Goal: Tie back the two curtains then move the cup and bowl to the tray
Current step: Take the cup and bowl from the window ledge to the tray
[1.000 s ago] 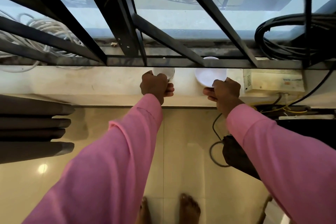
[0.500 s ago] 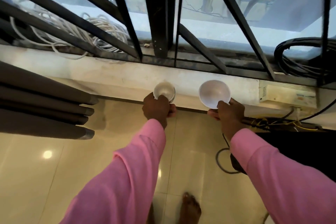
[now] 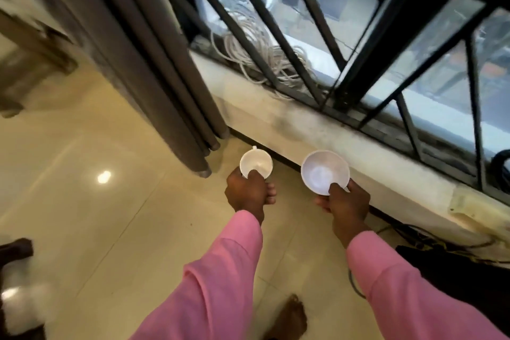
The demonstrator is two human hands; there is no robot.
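Note:
My left hand (image 3: 249, 193) grips a small white cup (image 3: 255, 164) by its near rim, thumb inside, with the handle pointing away. My right hand (image 3: 345, 203) holds a white bowl (image 3: 324, 171) the same way, thumb over the near rim. Both vessels look empty and hang above the floor, just in front of the window sill (image 3: 317, 130). A grey-brown curtain (image 3: 154, 58) hangs gathered in folds to the left of the cup. No tray is in view.
The barred window (image 3: 358, 44) runs along the right, with coiled white cable (image 3: 265, 55) on its ledge. Black cables and a dark object (image 3: 441, 259) lie on the floor at right. Glossy floor tiles (image 3: 110, 215) spread to the left. Dark furniture (image 3: 13, 251) sits bottom left.
Both hands have lifted the cup and bowl off the sill and drawn them back over the floor. The view has swung left, bringing the curtain close.

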